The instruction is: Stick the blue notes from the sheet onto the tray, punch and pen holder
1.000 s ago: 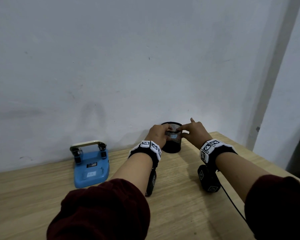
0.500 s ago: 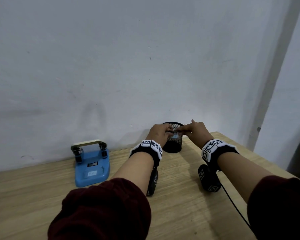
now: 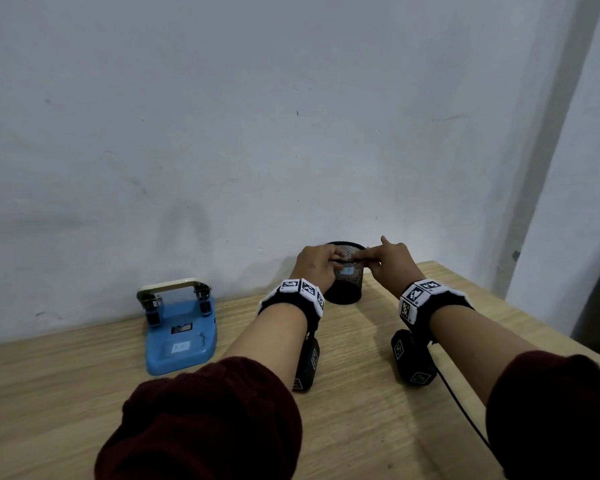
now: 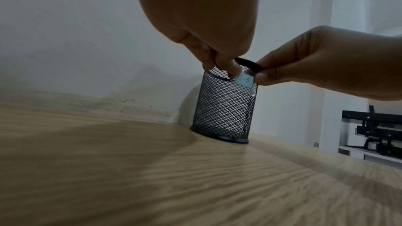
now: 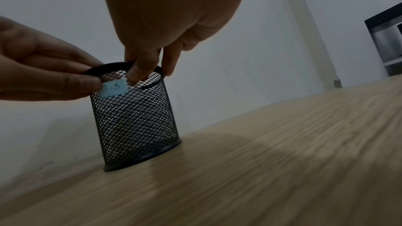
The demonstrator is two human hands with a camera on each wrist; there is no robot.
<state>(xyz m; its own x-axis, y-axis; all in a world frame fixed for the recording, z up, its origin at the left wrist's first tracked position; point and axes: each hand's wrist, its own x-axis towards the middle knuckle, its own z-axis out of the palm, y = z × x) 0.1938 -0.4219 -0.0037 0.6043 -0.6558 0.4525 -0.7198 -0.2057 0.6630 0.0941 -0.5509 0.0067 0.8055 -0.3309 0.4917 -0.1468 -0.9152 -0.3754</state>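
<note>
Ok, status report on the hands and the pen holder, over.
Both hands, left and right, pinch the pen holder rim. Blue note on its mesh. Punch already labelled. Nothing in the way.

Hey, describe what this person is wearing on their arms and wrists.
Both arms have dark maroon sleeves pushed up to the forearms. Each wrist carries a black band with white square tiles printed with black-and-white coded markers. Under each wrist hangs a black box-shaped camera unit bearing the same markers; a thin black cable trails from the right one. The hands are bare.
</note>
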